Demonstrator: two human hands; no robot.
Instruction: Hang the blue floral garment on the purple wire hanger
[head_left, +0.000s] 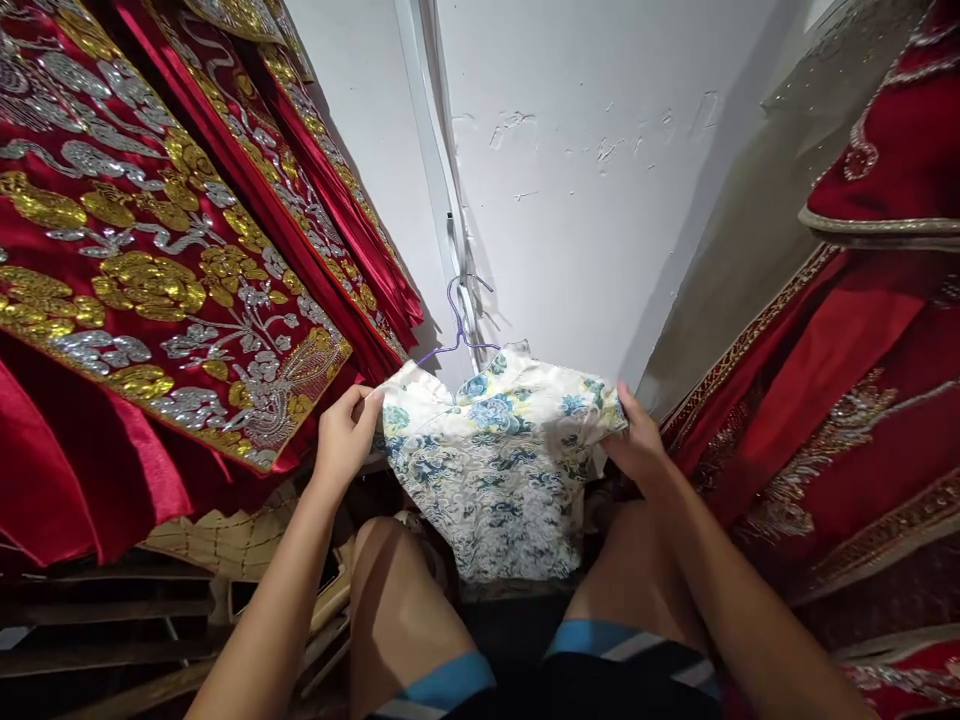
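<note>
Garment (487,470) with a blue, green and yellow floral pattern on white, short-sleeved, is spread between the two hands, above and between the person's bare knees. Left hand (349,430) pinches the edge at one shoulder between thumb and fingers. Right hand (637,430) grips the opposite sleeve end, thumb uppermost. Purple hanger (459,325) sits inside the garment; its hook extends out of the neckline, in front of a narrow pale strip (431,130) running down the wall (585,230). Whether the hook touches the strip cannot be determined. Wall surface shows scuffed, peeling marks. Red cloth with gold and silver sequined flowers (150,285) hangs on the left side. Red cloth with beaded trim (840,400) hangs on the right. Slatted wooden item (112,610) is noted at lower left, in shadow.
</note>
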